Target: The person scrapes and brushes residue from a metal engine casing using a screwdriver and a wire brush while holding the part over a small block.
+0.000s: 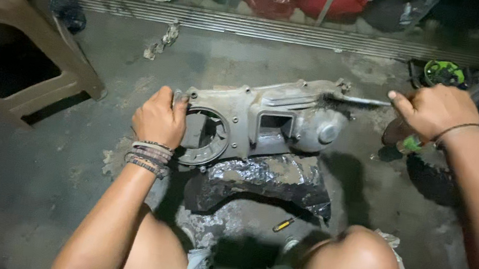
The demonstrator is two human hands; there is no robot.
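A grey metal engine cover (266,122) stands on its edge on the concrete floor (58,178), just in front of the person's bare knees, and everything else can be placed from it. At its left end, beside the large round opening, the left hand (159,118) clamps the rim, its fingers (176,102) curled over the top edge of the casting; beaded bracelets (150,158) ring that wrist. At the cover's upper right corner the right hand (436,110) is closed around the handle of a slim metal tool (362,100), whose shaft lies level and whose tip meets the cover's top edge. Directly below the cover, between it and the knees, a crumpled, oily black sheet (263,185) lies on the floor, and a small yellow-handled screwdriver (283,224) rests just beyond that sheet's lower edge. Well to the left of the cover stands a brown plastic stool (10,33). Up and to the right of the cover, behind the right hand, sits a green round container (445,73).
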